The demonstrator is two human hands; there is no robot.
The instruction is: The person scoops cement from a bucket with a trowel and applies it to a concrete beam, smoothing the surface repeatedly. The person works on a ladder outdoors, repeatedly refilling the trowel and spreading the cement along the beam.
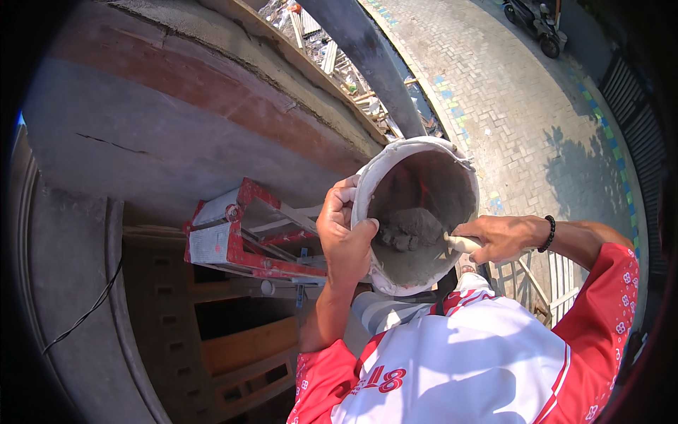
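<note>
A whitish bucket (453, 185), its rim crusted with grey, is tilted in front of me so that its inside shows. My left hand (345, 237) is closed on the left side of its rim, thumb over the edge. A lump of wet grey mortar (413, 227) sits inside. At the right rim my right hand (507, 236) is wrapped round the pale handle (463, 244) of a trowel pointing into the bucket. Its blade cannot be made out against the mortar.
A red and white stepladder (233, 226) stands left of the bucket, by a grey plastered wall (127, 127). Beyond the bucket rises a dark slanting post (367, 60). Far below lie a paved lane (487, 85) and a parked motorbike (540, 28). A black cable (88, 311) hangs at left.
</note>
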